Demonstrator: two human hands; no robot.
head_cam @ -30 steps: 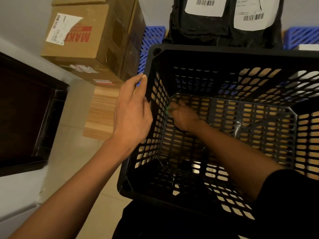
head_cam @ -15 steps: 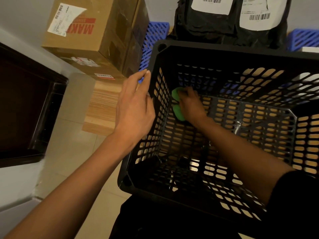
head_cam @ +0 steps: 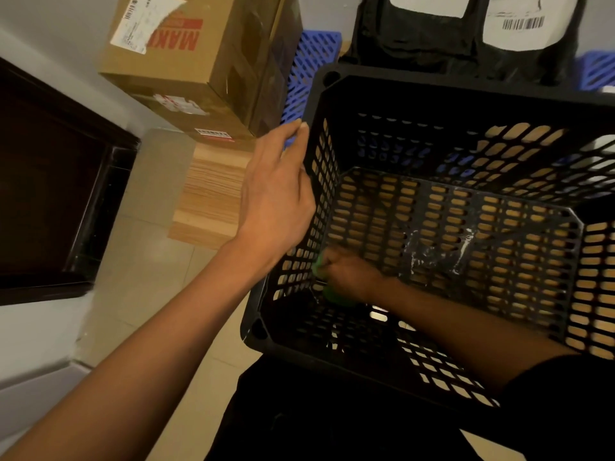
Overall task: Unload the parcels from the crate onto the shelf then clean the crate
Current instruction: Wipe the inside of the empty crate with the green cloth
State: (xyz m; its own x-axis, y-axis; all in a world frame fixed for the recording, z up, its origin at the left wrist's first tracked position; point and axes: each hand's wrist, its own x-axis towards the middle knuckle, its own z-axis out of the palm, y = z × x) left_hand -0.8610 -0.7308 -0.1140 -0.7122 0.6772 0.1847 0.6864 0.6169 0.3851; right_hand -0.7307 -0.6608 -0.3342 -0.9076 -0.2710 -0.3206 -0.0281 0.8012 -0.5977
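Observation:
A black slotted plastic crate stands before me with no parcels inside. My left hand lies flat against the outside of its left wall, fingers apart and stretched toward the rim. My right hand reaches inside, closed on a green cloth pressed at the near-left corner of the floor. White smears mark the crate floor to the right of that hand. A brown cardboard parcel and black bagged parcels with white labels sit on the wooden shelf behind.
Blue slotted crates stand against the wall behind the black crate. A dark wooden door or cabinet is on the left. Pale floor tiles lie between it and the shelf.
My right hand has dragged the green cloth from the upper left wall down to the near-left corner of the crate floor. My left hand has stayed on the left wall.

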